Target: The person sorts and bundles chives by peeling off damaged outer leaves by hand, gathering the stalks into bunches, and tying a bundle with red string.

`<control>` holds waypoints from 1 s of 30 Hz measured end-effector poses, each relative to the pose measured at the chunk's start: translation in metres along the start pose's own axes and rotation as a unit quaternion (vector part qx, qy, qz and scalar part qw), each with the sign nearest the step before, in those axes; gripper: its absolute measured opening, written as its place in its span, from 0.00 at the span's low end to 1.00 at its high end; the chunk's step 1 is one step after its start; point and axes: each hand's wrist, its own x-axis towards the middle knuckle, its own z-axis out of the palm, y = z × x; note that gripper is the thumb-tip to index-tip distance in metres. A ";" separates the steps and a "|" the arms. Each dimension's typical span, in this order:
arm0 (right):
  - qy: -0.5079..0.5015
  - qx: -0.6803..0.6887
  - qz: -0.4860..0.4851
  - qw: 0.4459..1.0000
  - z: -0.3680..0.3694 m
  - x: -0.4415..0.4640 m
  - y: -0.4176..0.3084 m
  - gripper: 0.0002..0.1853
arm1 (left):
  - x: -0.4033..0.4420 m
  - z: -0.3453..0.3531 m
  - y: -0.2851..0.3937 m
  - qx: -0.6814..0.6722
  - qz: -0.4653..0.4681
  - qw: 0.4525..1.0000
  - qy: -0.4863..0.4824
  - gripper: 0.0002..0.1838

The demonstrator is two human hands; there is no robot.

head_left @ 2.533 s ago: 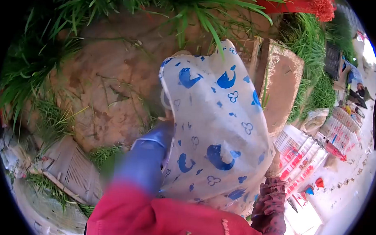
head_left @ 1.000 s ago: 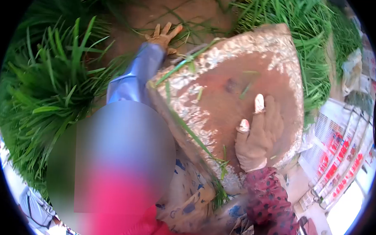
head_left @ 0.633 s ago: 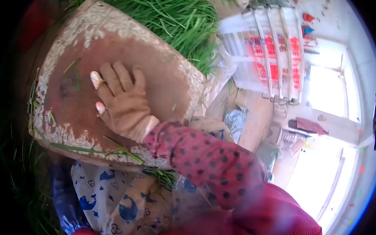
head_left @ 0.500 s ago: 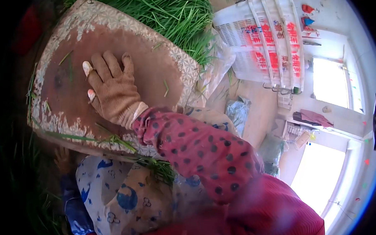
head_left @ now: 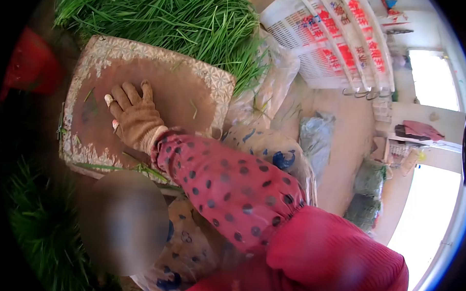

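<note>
My right hand [head_left: 134, 111], in a brown knit glove with the thumb and index fingertips bare, lies palm down with fingers spread. It rests on a worn low block-like stool or table [head_left: 184, 85], whose patterned covering has rubbed off to brown in the middle. Loose green blades [head_left: 149, 171] lie along its near edge. Beyond the far edge is a big heap of long, chive-like green leaves [head_left: 160, 14]. A polka-dot sleeve covers my right forearm. My left hand does not show; a blurred round patch [head_left: 125, 221] covers the lower left area.
White plastic crates [head_left: 319, 41] with red lettering stand at the upper right. A clear plastic sheet [head_left: 277, 65] lies beside the heap. More green leaves [head_left: 40, 216] are at lower left, and a red container [head_left: 33, 61] at far left. A plastic bag [head_left: 315, 138] lies on the floor.
The view has shifted, so the stool and heap sit lower. My right hand stays flat on the stool. The hand and blue sleeve at lower left no longer show; a blurred patch appears there.
</note>
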 end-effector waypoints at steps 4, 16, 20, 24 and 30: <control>-0.128 -0.024 -0.012 0.991 -0.039 0.010 0.003 0.29 | -0.058 -0.028 -0.001 -0.291 -0.133 0.946 -0.055 0.30; -0.232 -0.075 0.174 0.954 -0.079 -0.196 0.420 0.14 | -0.135 -0.336 0.215 -0.378 -0.041 0.894 0.236 0.31; -0.203 0.096 0.471 0.853 -0.074 -0.243 0.387 0.21 | -0.134 -0.358 0.488 0.095 0.372 0.916 0.118 0.27; 0.009 0.142 0.585 0.798 -0.042 -0.245 0.385 0.29 | -0.067 -0.250 0.650 0.209 0.439 0.870 -0.081 0.33; 0.013 0.283 0.640 0.714 -0.008 -0.220 0.388 0.33 | 0.063 -0.052 0.746 0.442 0.169 0.876 -0.090 0.60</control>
